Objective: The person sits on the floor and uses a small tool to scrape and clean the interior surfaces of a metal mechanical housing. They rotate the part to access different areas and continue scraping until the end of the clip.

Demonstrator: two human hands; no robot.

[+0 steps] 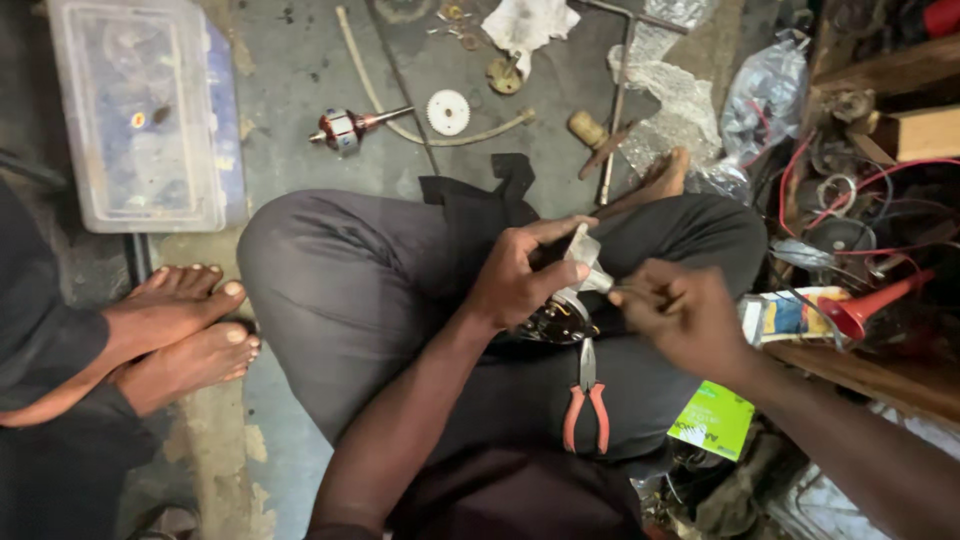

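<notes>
Grey concrete floor (300, 70): strewn with loose parts, which suggests a stripped-down machine with reassembly not yet done
Clear plastic storage box (140, 110): at about ten o'clock from the hands, lying on the floor, contents too blurred to tell
Bare feet of another person (190, 330): at nine o'clock, resting on the floor, well apart from the work
Copper-wound motor armature with steel shaft (350, 127): at eleven o'clock, lying alone on the floor, out of its housing
White plastic gear wheel (448, 112): at twelve o'clock, just beside the armature's shaft tip, also not fitted
Progress, as a judgement: dismantling looks done; the small part in hand is under work, and the floor parts remain unfitted
Left hand (520, 280): fingers curled, thumb pressed over the top, clamping the dark round metal motor part (555, 320) with its pale wrapped piece (585, 255) above the lap
Orange-handled steel pliers (586, 400): at six o'clock, lying on the dark trouser lap, untouched
Right hand (685, 315): fingers pinched together on a thin tool or wire (625, 292) whose tip meets the part; which it is cannot be told
Red plastic funnel (870, 305): at three o'clock, among tangled red wires
</notes>
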